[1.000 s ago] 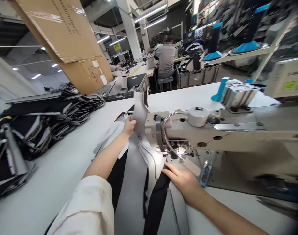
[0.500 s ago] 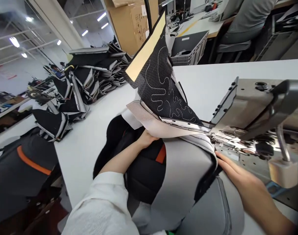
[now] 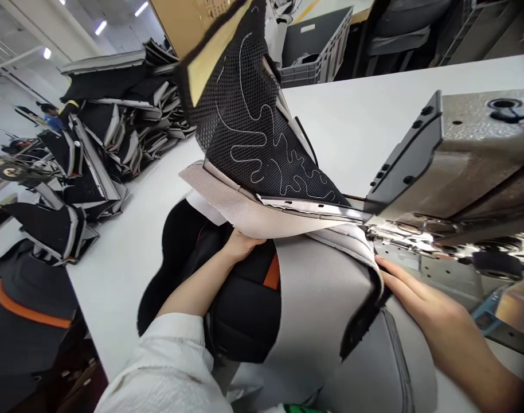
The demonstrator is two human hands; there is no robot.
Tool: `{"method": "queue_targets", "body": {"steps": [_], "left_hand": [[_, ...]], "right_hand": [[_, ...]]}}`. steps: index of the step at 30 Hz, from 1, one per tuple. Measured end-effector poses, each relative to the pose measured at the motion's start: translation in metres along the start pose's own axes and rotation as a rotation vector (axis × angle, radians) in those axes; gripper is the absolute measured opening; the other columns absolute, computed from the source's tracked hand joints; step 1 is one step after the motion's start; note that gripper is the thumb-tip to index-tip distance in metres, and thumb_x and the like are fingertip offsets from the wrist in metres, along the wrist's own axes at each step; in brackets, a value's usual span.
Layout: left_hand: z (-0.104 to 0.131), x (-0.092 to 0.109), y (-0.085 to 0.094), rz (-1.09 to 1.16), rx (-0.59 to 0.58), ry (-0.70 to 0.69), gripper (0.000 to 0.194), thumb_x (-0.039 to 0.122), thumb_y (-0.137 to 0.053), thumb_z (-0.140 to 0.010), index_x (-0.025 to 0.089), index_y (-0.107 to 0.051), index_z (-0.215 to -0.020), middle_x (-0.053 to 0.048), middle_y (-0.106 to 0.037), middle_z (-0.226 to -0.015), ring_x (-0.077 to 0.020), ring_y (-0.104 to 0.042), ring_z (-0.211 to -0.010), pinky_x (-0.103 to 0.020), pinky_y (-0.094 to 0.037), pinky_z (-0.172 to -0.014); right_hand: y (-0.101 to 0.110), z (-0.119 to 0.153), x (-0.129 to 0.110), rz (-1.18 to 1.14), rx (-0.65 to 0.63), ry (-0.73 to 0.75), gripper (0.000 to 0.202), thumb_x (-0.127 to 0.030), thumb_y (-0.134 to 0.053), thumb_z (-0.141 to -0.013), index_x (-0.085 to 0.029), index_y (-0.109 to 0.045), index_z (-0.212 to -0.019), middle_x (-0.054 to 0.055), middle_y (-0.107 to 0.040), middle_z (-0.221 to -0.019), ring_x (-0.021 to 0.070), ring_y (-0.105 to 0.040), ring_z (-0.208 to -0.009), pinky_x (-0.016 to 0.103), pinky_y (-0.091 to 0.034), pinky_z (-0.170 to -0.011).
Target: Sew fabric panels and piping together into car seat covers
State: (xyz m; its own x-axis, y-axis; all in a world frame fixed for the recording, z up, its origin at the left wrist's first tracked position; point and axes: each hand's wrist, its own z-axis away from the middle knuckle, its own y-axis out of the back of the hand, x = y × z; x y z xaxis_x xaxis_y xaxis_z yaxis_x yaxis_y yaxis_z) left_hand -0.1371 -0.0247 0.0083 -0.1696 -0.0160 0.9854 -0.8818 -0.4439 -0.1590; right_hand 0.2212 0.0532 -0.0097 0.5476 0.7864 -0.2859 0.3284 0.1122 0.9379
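Note:
A large sewn cover (image 3: 317, 298), grey-backed with black panels and an orange strip, lies bunched on the table with one seam edge under the sewing machine (image 3: 468, 172). Its black mesh panel (image 3: 253, 126), marked with curvy light stitching, stands up above a pale flap (image 3: 245, 212). My left hand (image 3: 241, 245) is closed at the flap's lower edge; its fingertips are partly hidden beneath the fabric. Beside the machine's needle area, my right hand (image 3: 421, 292) lies flat along the cover's right side, fingers stretched forward and touching the fabric.
Stacked black and grey cut pieces (image 3: 116, 109) sit on the white table (image 3: 120, 235) at the left. More dark fabric with an orange strip (image 3: 30, 304) lies at lower left. Behind the table are a grey crate (image 3: 313, 51), a cardboard box (image 3: 176, 23) and a chair (image 3: 395, 43).
My view has moved closer and tilted down, so the machine looks larger and the stacks sit further left. Both hands keep nearly the same places on the cover.

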Motion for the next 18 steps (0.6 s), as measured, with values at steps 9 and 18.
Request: {"method": "queue_targets", "body": {"steps": [9, 18], "left_hand": [[0.0005, -0.0019, 0.0036, -0.049, -0.023, -0.007, 0.053, 0.029, -0.088, -0.045, 0.018, -0.066, -0.092, -0.007, -0.068, -0.103, -0.0291, -0.059, -0.109, -0.050, -0.041, -0.101], [0.0025, 0.0018, 0.0068, -0.188, -0.064, -0.031, 0.061, 0.038, -0.084, -0.050, 0.023, -0.061, -0.105, -0.005, -0.067, -0.111, -0.0259, -0.059, -0.110, -0.045, -0.046, -0.099]], "right_hand": [[-0.0004, 0.0009, -0.0006, -0.007, 0.017, 0.012, 0.048, -0.020, -0.038, -0.079, -0.025, -0.050, -0.126, 0.002, -0.042, -0.143, 0.0218, -0.061, -0.105, 0.029, -0.052, -0.074], [-0.0040, 0.0001, -0.0027, 0.005, 0.032, -0.011, 0.049, -0.021, -0.040, -0.080, -0.027, -0.049, -0.128, 0.003, -0.044, -0.142, 0.0218, -0.062, -0.101, 0.033, -0.051, -0.076]]}}
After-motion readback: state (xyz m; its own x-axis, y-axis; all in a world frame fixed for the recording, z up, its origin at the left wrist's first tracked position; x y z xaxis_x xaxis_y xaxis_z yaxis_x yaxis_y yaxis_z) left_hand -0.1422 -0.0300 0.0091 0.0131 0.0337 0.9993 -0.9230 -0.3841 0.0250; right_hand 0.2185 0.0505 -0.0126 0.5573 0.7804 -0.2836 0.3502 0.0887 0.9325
